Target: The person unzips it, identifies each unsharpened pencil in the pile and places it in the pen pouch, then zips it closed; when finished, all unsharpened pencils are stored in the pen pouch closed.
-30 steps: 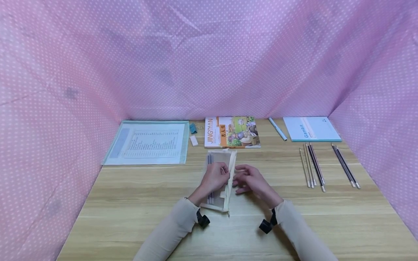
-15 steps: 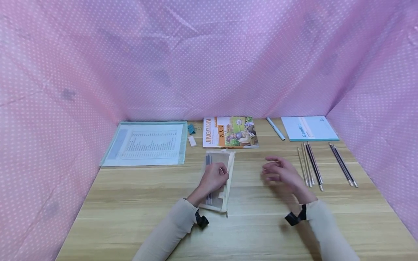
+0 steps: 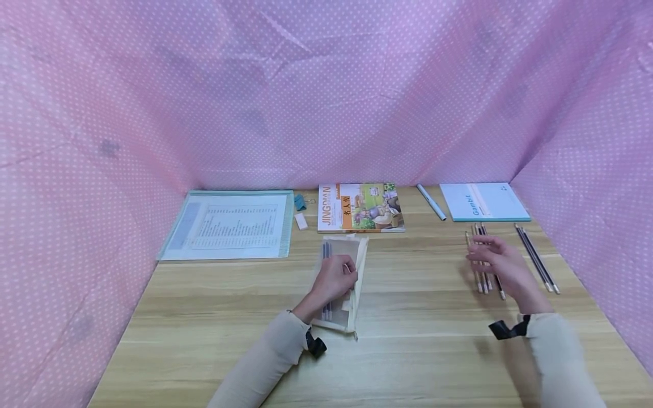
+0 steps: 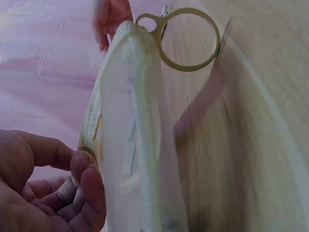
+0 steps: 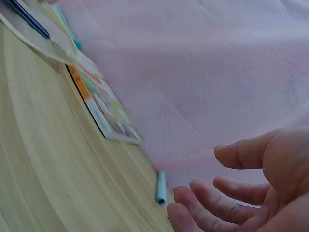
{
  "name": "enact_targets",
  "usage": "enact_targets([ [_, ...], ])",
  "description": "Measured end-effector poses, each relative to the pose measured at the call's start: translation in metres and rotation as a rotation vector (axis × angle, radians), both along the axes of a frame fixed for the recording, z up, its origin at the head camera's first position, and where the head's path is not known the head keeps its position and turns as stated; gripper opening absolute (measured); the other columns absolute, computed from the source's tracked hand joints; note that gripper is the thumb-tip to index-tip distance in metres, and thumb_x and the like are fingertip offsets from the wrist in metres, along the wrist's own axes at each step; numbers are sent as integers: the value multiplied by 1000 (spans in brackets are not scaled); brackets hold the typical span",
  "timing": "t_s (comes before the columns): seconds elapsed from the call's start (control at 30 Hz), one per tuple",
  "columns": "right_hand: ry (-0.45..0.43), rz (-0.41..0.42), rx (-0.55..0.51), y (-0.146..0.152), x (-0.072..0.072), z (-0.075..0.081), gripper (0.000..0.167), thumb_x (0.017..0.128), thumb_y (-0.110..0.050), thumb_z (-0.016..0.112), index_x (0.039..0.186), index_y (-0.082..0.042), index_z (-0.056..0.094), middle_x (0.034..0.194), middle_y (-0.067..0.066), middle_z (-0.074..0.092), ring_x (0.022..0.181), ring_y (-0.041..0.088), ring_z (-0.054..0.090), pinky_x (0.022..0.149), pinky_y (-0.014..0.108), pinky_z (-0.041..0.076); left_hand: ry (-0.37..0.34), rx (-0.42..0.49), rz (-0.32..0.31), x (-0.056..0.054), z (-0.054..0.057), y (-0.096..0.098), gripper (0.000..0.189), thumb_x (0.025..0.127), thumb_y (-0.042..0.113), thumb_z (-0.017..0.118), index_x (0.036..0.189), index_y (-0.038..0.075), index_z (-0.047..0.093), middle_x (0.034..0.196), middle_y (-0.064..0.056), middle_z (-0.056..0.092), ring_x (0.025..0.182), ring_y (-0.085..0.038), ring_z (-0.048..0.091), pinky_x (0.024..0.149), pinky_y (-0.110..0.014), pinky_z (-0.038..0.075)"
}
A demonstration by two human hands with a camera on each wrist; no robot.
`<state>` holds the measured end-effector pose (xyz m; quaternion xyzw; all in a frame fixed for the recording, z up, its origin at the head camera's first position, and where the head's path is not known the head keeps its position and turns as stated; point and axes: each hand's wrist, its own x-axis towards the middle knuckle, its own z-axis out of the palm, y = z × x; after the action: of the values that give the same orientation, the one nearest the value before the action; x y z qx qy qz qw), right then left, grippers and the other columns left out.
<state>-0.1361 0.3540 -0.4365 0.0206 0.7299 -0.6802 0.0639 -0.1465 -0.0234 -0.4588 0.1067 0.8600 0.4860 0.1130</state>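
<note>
A sheer mesh pouch [image 3: 361,260] stands out against the table under the left hand [image 3: 335,277], whose thumb and fingers pinch its zip edge. It looks light and limp, likely to sag unless held by that firmer edge. The right hand [image 3: 502,269], well apart from the left, has loosely bent, parted fingers over loose pencils [image 3: 484,282]; whether it touches them, I cannot tell. They seem light, stiff, smooth and apt to roll, best pinched mid-shaft.

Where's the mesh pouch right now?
In the head view, the mesh pouch lies just below centre, on the near side of the JINGDIAN book and left of the loose pencils; the left hand pinches its edge.
</note>
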Motion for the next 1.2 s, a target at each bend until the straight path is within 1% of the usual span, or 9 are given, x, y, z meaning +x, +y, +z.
enact_targets([
  [0.13,-27,-48,-20,27,-2,0,20,99,-8,58,108,-25,54,89,-17,71,80,1,71,71,21,60,0,-5,-2,-1,-2,0,8,89,4,61,81,5,63,55,2,59,42,-4,50,38,-14,35],
  [0.3,-73,-65,85,53,-5,-6,17,101,-11,56,111,-21,49,85,-22,68,78,-2,69,71,18,59,17,-3,-4,-1,-2,-1,8,88,4,60,80,6,62,53,4,57,41,-3,49,37,-14,34],
  [0.4,-85,-52,194,64,-6,-12,22,101,-9,54,121,0,48,83,-25,66,76,-3,69,69,18,59,8,-3,-4,-1,-2,-1,8,88,4,61,80,5,63,54,4,57,42,-3,50,38,-14,35],
  [0.47,-86,-26,300,70,-7,-17,40,101,-8,52,129,18,39,83,-26,64,75,-5,67,68,19,59,1,-4,-2,0,-1,-1,9,89,3,61,80,5,63,55,3,57,42,-4,50,38,-14,36],
  [0.53,-102,-3,404,75,-9,-21,55,101,-7,51,137,26,25,89,-16,66,76,-7,64,67,20,59,-4,-4,-2,0,0,-1,9,89,3,61,81,4,63,55,2,58,43,-5,51,38,-15,36],
  [0.67,-135,33,616,80,-12,-28,61,101,-14,55,140,24,26,109,24,65,76,-6,59,66,22,57,-16,0,1,1,1,-1,9,90,4,62,81,4,63,55,2,57,42,-5,50,38,-15,35],
  [0.73,-135,30,683,81,-14,-31,63,100,-20,59,139,22,31,117,35,59,75,-4,58,64,23,55,-19,2,2,1,2,-1,9,90,4,62,81,4,63,54,2,57,42,-6,50,38,-15,35],
  [0.97,-94,-20,807,87,-14,-34,59,94,-24,68,131,16,45,92,9,70,70,-4,54,62,18,47,-21,3,3,1,1,0,8,89,3,62,82,4,63,56,1,58,43,-6,51,39,-15,36],
  [1.2,-95,-67,866,90,-13,-33,53,98,-26,60,129,14,48,108,33,66,73,4,58,61,21,48,-27,-5,-1,-1,2,0,8,90,3,62,82,5,63,57,0,59,44,-7,52,39,-16,37],
])
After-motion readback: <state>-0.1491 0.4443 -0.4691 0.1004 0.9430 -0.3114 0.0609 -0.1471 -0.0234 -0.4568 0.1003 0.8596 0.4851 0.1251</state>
